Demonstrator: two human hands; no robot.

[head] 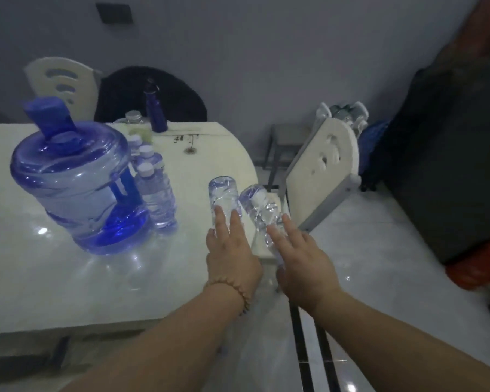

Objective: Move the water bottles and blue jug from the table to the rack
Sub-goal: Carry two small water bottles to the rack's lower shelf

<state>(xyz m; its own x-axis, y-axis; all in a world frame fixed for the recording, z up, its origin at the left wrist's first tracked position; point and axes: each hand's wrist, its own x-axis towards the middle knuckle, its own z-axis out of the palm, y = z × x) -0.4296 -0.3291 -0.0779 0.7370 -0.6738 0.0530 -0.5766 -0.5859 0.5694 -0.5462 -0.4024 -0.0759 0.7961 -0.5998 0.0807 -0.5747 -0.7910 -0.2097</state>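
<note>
You are carrying two bottles off the table [68,278], left hand [232,258] clamped on one bottle [222,193], right hand [303,264] on another [259,206], the jug [77,179] waiting far left, and next needing the rack, probably far right.

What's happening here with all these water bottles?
A person is clearing drinks off a white table. Each hand holds one clear water bottle, base pointing away: the left hand has one bottle, the right hand another. The big blue jug and a few small bottles beside it still stand on the table.
</note>
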